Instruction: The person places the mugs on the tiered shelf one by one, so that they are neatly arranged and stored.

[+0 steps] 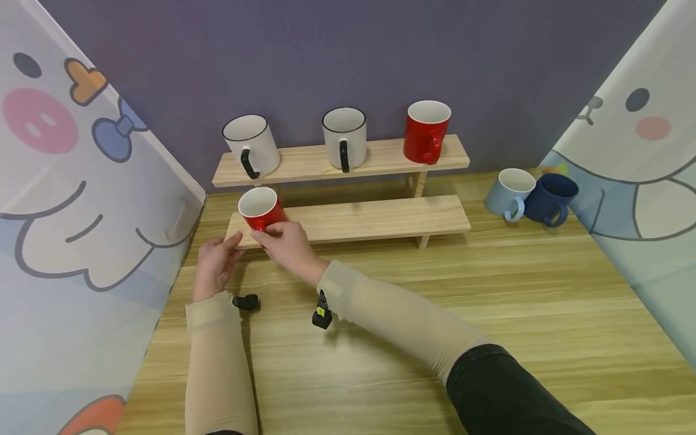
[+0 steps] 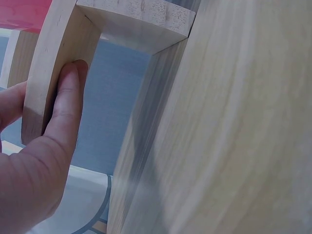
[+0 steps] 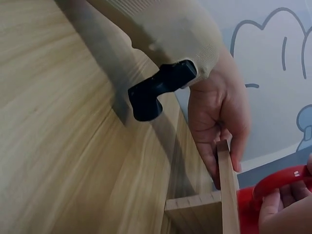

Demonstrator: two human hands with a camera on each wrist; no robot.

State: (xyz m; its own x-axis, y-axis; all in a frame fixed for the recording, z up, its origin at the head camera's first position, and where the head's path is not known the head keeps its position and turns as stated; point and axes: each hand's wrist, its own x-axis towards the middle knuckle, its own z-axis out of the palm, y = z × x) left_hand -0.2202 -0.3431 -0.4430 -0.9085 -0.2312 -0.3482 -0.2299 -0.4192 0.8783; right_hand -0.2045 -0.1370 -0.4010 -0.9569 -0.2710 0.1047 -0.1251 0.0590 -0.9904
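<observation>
A red mug [image 1: 267, 216] with a white inside stands at the left end of the lower wooden shelf [image 1: 375, 219]. My right hand [image 1: 293, 249] holds it by the handle [image 3: 278, 180], which points toward me, with the thumb and fingers about it. My left hand [image 1: 214, 266] pinches the left end of that same shelf. In the left wrist view, the left hand's fingers [image 2: 66, 107] press the underside of the board [image 2: 46, 83], and the thumb is on the upper side. Part of the mug shows red above the board there.
Behind, the upper shelf [image 1: 299, 158] bears a white mug [image 1: 254, 148] with a black handle at left, a similar white mug [image 1: 339, 142] mid-shelf, and a red mug [image 1: 424, 136] at right. A light blue mug [image 1: 502, 196] and a dark blue mug [image 1: 546, 202] stand on the table at right.
</observation>
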